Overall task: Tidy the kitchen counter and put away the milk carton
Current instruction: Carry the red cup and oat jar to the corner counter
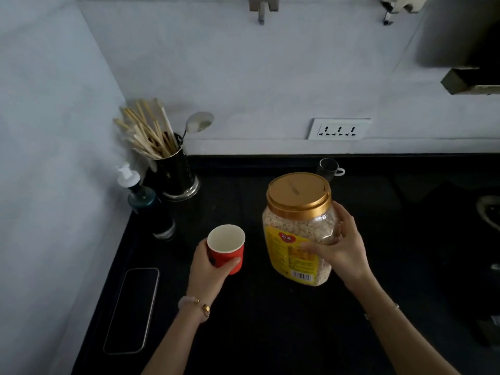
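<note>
1. The red paper cup (226, 249) is held in the curled fingers of the left hand (208, 269); the gold-lidded jar (297, 228) is clasped at its 3 o'clock side by the right hand (343, 247).
2. The cup could be crushed if squeezed, and the jar could slip from a one-sided hold.
3. The small glass (327, 169) at the jar's 12 o'clock could be knocked.
4. No milk carton is seen on the counter (270, 334).

Pale wall (270, 77), black counter (270, 320), dim light
</note>
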Tool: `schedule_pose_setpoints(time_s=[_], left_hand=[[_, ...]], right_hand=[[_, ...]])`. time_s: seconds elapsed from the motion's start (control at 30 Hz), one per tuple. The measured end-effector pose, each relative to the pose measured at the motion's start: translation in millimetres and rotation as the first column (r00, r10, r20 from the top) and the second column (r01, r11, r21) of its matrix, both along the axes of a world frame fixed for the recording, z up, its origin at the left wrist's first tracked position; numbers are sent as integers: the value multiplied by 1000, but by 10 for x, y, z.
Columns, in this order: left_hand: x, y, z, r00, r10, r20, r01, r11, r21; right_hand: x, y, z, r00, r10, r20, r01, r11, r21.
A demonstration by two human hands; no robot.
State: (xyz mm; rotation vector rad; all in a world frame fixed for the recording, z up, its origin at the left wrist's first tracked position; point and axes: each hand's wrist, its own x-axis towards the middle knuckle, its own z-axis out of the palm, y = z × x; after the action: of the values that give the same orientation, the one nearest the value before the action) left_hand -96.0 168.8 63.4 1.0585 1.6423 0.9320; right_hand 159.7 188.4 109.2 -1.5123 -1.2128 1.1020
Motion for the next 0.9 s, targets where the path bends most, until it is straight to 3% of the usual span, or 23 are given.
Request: schedule_pose_setpoints(time_s=[0.33, 0.9], left_hand=[[33, 533, -26, 1000, -3, -12, 2, 999, -53], [37, 1862, -214, 998, 47, -48, -46, 999, 10]], right_hand=[[91, 571, -181, 985, 100, -143, -102, 995, -8], [169, 2109, -188, 959, 283, 1, -283, 959, -14]])
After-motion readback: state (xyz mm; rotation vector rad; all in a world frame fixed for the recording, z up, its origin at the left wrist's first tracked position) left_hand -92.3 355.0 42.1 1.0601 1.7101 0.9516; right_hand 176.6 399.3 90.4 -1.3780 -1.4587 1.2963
